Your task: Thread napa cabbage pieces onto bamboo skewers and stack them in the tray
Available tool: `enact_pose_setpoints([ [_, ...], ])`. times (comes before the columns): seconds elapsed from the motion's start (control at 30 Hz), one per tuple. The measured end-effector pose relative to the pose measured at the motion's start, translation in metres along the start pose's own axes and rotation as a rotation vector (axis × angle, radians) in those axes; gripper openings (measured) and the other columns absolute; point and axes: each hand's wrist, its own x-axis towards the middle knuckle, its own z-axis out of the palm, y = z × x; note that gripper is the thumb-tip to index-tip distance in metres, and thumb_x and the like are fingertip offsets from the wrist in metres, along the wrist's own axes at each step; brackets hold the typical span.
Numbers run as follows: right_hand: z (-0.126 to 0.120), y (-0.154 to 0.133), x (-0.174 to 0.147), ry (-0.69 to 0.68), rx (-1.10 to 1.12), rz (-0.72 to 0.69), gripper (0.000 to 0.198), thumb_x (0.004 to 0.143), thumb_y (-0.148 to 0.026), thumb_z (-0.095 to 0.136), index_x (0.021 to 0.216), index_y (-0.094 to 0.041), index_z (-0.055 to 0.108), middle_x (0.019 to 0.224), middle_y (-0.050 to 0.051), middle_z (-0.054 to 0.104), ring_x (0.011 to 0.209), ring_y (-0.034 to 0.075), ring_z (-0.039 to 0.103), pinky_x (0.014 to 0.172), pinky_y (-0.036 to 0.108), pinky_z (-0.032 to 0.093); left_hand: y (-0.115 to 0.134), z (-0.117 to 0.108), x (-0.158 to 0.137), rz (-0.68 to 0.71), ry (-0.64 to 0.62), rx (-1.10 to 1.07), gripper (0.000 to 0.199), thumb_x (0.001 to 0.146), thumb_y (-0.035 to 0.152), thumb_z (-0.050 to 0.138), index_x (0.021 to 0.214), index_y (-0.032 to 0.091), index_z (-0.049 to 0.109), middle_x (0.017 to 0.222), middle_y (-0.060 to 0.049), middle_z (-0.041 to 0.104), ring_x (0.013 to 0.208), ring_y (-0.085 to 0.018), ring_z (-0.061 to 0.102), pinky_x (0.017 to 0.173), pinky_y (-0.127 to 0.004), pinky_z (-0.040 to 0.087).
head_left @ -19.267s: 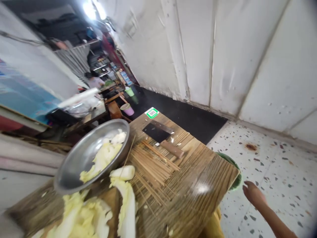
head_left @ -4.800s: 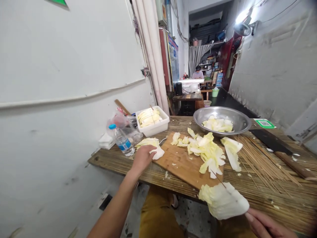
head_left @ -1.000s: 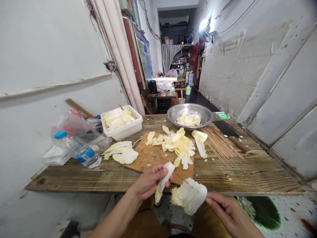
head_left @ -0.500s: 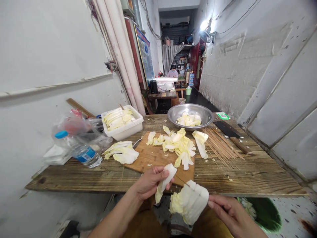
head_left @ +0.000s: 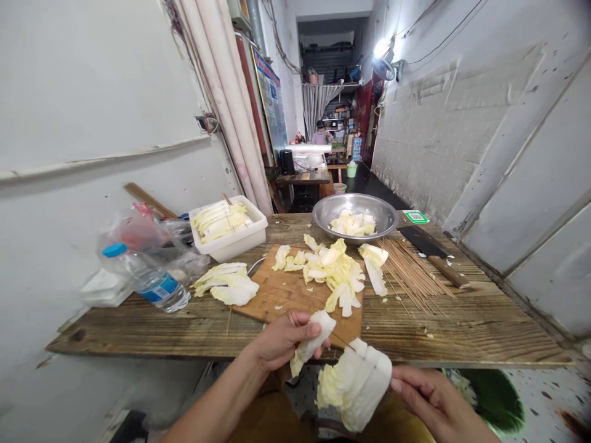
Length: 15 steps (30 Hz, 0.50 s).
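My left hand (head_left: 287, 339) pinches a piece of napa cabbage leaf (head_left: 314, 335) between thumb and fingers. In my right hand (head_left: 427, 394) is the end of a skewer carrying several cabbage pieces (head_left: 360, 384) packed side by side. The skewer's thin tip (head_left: 339, 339) points left and reaches the leaf piece in my left hand; whether it has pierced it I cannot tell. Behind my hands, a wooden cutting board (head_left: 277, 301) bears a pile of cut cabbage (head_left: 335, 267). Loose bamboo skewers (head_left: 415, 274) lie to the right of the board.
A white tub (head_left: 231, 243) of skewered cabbage and a steel bowl (head_left: 388, 220) of pieces stand at the back. Larger leaves (head_left: 231, 286) and a water bottle (head_left: 161, 289) are on the left, a cleaver (head_left: 425, 243) on the right. One person (head_left: 321, 134) is far behind.
The leaf piece in my left hand has shifted slightly right and down. The skewered cabbage has dropped a little lower with my right hand.
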Motion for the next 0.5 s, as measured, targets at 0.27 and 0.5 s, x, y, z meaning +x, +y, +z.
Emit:
enact_pose_setpoints([
  [0.27,0.000,0.000,0.002,0.019,-0.036,0.014,0.038,0.088,-0.049,0.044,0.107,-0.026,0.068,0.097,0.005,0.071,0.095,0.024,0.063,0.086,0.033,0.049,0.000,0.006,0.003,0.029,0.037,-0.033,0.027,0.063,0.032,0.077,0.076,0.009,0.070,0.068,-0.007,0.068,0.053,-0.010,0.059,0.053,-0.019,0.043],
  [0.5,-0.002,0.012,0.001,0.027,-0.090,0.012,0.035,0.088,-0.046,0.046,0.103,-0.026,0.070,0.097,0.004,0.071,0.084,0.021,0.064,0.081,0.031,0.051,0.000,0.006,-0.001,0.025,0.043,0.000,0.033,0.057,0.036,0.080,0.072,0.009,0.071,0.059,-0.007,0.067,0.050,-0.011,0.058,0.050,-0.018,0.042],
])
